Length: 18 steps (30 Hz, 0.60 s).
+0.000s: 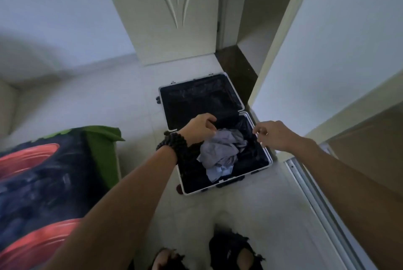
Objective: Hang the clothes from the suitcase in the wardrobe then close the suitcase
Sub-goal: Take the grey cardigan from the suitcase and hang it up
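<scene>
Dim and blurred, dark lining swallowing detail in the suitcase (257, 166), lying flat open on the floor. Crumpled grey-blue clothes (220, 153) heaped in the near half, far half seemingly bare. Left hand (199, 128) pinching dark fabric at the hinge; right hand (272, 134) loose-fingered, grasping nothing, over the rim.

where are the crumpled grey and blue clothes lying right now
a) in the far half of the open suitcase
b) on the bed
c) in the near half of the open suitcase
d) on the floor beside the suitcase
c: the crumpled clothes sit in the near half of the open suitcase; its far half looks empty.
</scene>
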Each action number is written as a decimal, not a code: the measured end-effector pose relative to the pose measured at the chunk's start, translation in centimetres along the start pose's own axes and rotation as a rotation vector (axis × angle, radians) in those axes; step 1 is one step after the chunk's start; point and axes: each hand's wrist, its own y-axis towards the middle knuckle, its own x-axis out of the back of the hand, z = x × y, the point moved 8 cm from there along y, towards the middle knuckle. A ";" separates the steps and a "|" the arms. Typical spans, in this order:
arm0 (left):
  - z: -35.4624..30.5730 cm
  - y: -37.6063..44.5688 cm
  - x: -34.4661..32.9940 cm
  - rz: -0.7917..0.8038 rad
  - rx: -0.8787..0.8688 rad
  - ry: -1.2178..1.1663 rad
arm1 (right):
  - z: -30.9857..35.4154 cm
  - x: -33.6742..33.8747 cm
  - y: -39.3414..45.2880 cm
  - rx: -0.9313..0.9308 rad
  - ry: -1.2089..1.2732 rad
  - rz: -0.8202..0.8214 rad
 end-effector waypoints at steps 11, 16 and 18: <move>29.2 35.7 -16.6 0.011 0.004 0.296 | -26.2 -24.6 33.4 -0.176 -0.117 -0.057; 41.6 50.1 -25.7 0.061 -0.096 0.630 | -36.5 -36.2 46.7 -0.198 -0.234 -0.052; 44.0 52.3 -28.0 0.115 -0.133 0.797 | -37.8 -37.7 49.5 -0.185 -0.369 -0.016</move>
